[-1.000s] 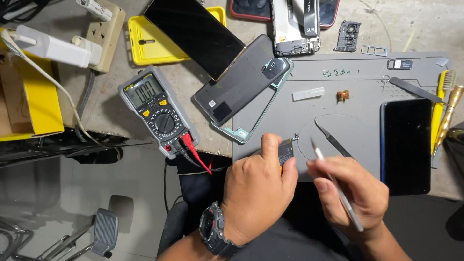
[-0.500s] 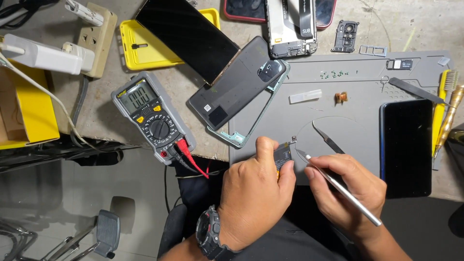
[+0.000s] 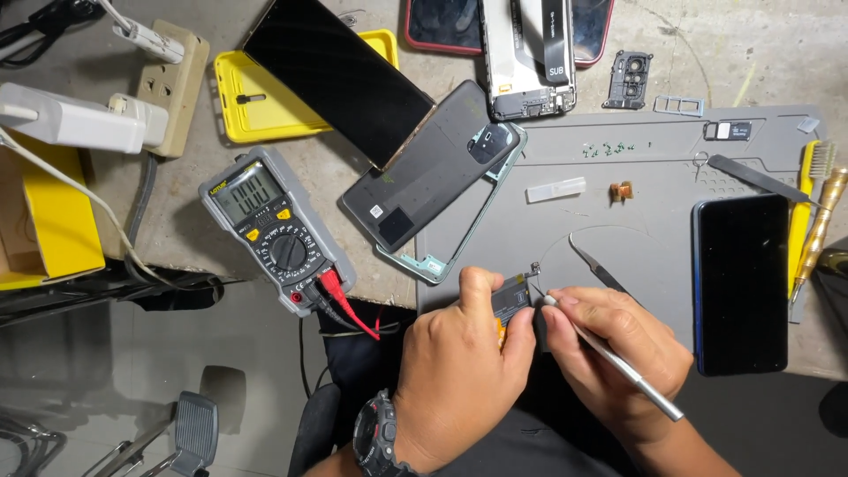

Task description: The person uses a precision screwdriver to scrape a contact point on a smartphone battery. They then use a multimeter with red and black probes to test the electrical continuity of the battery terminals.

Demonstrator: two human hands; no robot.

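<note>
My left hand pinches a small dark electronic part with an orange edge, held over the front edge of the grey work mat. My right hand grips a thin metal tool like a pen, its tip touching the part. A black watch sits on my left wrist. Black tweezers lie on the mat just beyond my right hand.
A grey multimeter with red leads lies to the left. A dark phone back rests on a teal frame. A black phone lies at the right beside a yellow brush. Yellow case, power strip and opened phones sit farther back.
My right hand has shifted the metal tool so its tip now meets the part in my left hand. The view has moved slightly; the bench items stay in place.
</note>
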